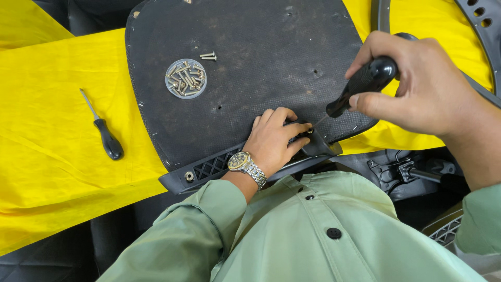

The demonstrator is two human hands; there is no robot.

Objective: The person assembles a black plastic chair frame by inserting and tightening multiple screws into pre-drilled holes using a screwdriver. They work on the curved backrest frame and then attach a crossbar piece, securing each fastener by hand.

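Leftmost, a yellow cloth covers the worktop, creased and running off the left edge. On it, near the left side, lies a spare screwdriver with a thin metal shaft and a black handle, tip pointing to the far left corner, touched by no one.

Just right of it a black seat panel lies flat on the cloth, its dusty underside up, with a few small holes in it. On the panel's left part sits a round clear lid full of silvery screws, and two loose screws lie just beyond it. No labels or signs show anywhere.

Along the panel's near edge runs a black plastic bracket with a lattice of openings and one screw head near its left end. The left hand, a metal wristwatch on its wrist, presses down on the bracket's right part, fingers curled over it and pinching around a screw beside the tool's tip.

Further right, the right hand is clenched around the black handle of a screwdriver, whose shaft slants down and left to the bracket, its tip between the left fingers.

Both sleeves are pale green. At the far right corner a grey perforated curved frame rests on the cloth, and below the near edge dark metal mechanism parts show.
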